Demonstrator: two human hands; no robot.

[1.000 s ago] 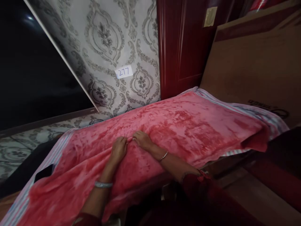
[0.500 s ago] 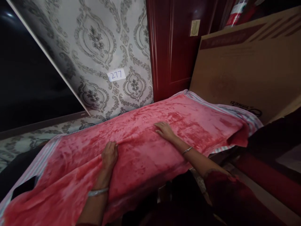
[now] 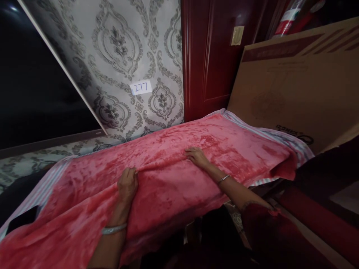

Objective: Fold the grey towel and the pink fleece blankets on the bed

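Observation:
A plush pinkish-red blanket [image 3: 165, 194] covers a long surface, its pile marked with darker patches. My left hand [image 3: 128, 183], fingers curled, pinches a bit of the blanket left of the middle. Farther right, my right hand [image 3: 198, 157] has its fingers bent down and closed on the same cloth. A raised fold runs between the two hands. Under the blanket, a striped cloth [image 3: 52, 190] shows at the left end and again along the right edge.
A dark phone-like slab [image 3: 22, 220] lies at the left, partly under the blanket. Behind stand a large dark screen [image 3: 42, 89] and a wall with a paper label [image 3: 141, 87] reading 277. A big cardboard box [image 3: 297, 82] leans at the right beside a dark red panel [image 3: 213, 56].
The fold between my hands has become sharper and straighter. My left hand has shifted slightly left, and my right hand's fingers have drawn in on the blanket. The view has tilted a little.

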